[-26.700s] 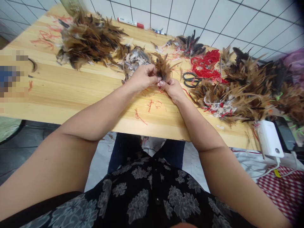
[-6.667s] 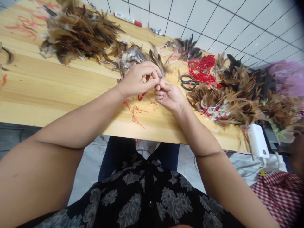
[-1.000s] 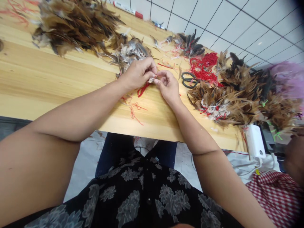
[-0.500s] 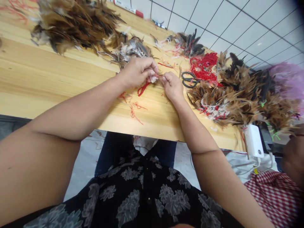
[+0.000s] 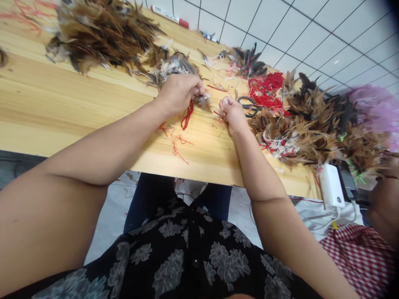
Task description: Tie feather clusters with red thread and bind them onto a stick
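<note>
My left hand (image 5: 182, 92) is closed on a small feather bundle (image 5: 205, 101), its pale quill ends and brown feathers poking out past the fingertips. Below those fingers hangs a loop of red yarn (image 5: 187, 116); whether the hand grips it is hidden. To the right, apart from the bundle, my right hand (image 5: 233, 114) is pinched closed, and what its fingers hold, if anything, cannot be made out. Black-handled scissors (image 5: 249, 109) lie just beyond it, beside a heap of red yarn (image 5: 268, 89). Feathers with whitish quills (image 5: 173, 66) rest behind my left hand.
A large brown feather pile (image 5: 106, 35) covers the table's far left. Tied feather bundles (image 5: 311, 133) lie at right, near a white power bank (image 5: 333, 185). Red yarn scraps (image 5: 179, 145) dot the wood. A red-capped marker (image 5: 170, 16) lies by the tiled wall. Another person's checkered sleeve (image 5: 355, 253) shows at right.
My hands have drawn apart: the right hand moved right, away from the feather bundle and toward the scissors. The left hand stays nearly in place, and more of its bundle's brown feathers show.
</note>
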### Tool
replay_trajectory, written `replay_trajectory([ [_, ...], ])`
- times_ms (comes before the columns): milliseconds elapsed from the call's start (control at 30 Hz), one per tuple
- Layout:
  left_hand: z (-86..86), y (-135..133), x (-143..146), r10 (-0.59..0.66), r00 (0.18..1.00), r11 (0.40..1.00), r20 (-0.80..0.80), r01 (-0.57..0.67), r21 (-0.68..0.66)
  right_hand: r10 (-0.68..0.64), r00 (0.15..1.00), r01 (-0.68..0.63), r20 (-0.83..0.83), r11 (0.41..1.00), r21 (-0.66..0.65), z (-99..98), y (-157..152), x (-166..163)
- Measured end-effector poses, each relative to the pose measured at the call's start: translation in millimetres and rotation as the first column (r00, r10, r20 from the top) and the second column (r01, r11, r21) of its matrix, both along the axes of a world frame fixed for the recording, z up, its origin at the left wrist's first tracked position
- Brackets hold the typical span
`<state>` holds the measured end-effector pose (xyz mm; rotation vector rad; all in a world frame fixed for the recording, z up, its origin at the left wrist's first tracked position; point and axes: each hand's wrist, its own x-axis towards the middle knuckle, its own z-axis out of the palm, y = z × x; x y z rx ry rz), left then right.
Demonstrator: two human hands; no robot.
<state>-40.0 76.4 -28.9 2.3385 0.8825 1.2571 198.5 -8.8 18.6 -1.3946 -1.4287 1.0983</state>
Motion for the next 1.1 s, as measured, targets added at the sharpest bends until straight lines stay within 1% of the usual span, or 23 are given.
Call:
replay_trajectory([
  [67, -2.0, 5, -1, 0.02, 0.998, 1.0, 0.055, -0.02, -0.001, 0.015, 0.987, -0.031, -0.158, 0.994, -0.101, 10.6, -7, -3],
  [133, -1.9, 6, -1, 0.044, 0.996, 0.999, 0.083, -0.044, -0.009, 0.007, 0.97, -0.05, -0.242, 0.984, -0.171, 19.1, -13, -5],
  [233, 1.7, 0, -2, 0.061, 0.994, 0.995, 0.094, -0.053, -0.089, -0.013, 0.957, -0.056, -0.289, 0.972, -0.229, 24.7, -16, -6],
  [333, 6.5, -16, 2, 0.033, 0.988, 0.969, 0.153, 0.006, -0.247, -0.01, 0.957, -0.065, -0.289, 0.966, -0.25, 24.6, -16, -6],
  [400, 9.7, -28, 7, -0.024, 0.975, 0.927, 0.223, 0.105, -0.36, -0.01, 0.956, -0.067, -0.293, 0.966, -0.251, 24.3, -15, -6],
  [500, 15.5, -40, 14, -0.089, 0.93, 0.832, 0.357, 0.266, -0.486, -0.032, 0.947, -0.053, -0.32, 0.966, -0.253, 25.5, -16, -7],
  [600, 23.8, -46, 17, -0.091, 0.877, 0.774, 0.471, 0.36, -0.52, -0.044, 0.935, -0.046, -0.353, 0.969, -0.244, 26.2, -17, -10],
  [700, 32.8, -50, 17, -0.087, 0.818, 0.713, 0.568, 0.449, -0.538, -0.024, 0.926, -0.062, -0.376, 0.975, -0.213, 23.8, -18, -14],
  [767, 36.4, -52, 17, -0.1, 0.776, 0.66, 0.623, 0.52, -0.542, -0.009, 0.925, -0.066, -0.38, 0.981, -0.183, 21.7, -18, -16],
  [800, 36.8, -53, 17, -0.113, 0.765, 0.646, 0.634, 0.541, -0.538, -0.003, 0.925, -0.065, -0.38, 0.984, -0.165, 20.9, -19, -17],
  [833, 36.1, -52, 18, -0.125, 0.765, 0.65, 0.631, 0.544, -0.531, 0.003, 0.925, -0.063, -0.381, 0.987, -0.145, 20.5, -19, -18],
  [867, 34.4, -51, 20, -0.132, 0.775, 0.666, 0.619, 0.532, -0.524, 0.014, 0.922, -0.066, -0.387, 0.99, -0.122, 20.2, -20, -18],
  [1000, 22.1, -42, 29, -0.144, 0.825, 0.78, 0.546, 0.434, -0.45, 0.088, 0.9, -0.103, -0.426, 0.995, -0.012, 19.7, -23, -20],
  [1067, 19.0, -39, 32, -0.153, 0.828, 0.812, 0.539, 0.416, -0.408, 0.099, 0.906, -0.099, -0.411, 0.995, 0.021, 19.1, -22, -20],
  [1100, 20.1, -39, 33, -0.145, 0.823, 0.824, 0.549, 0.408, -0.394, 0.094, 0.914, -0.087, -0.396, 0.996, 0.035, 19.1, -21, -18],
])
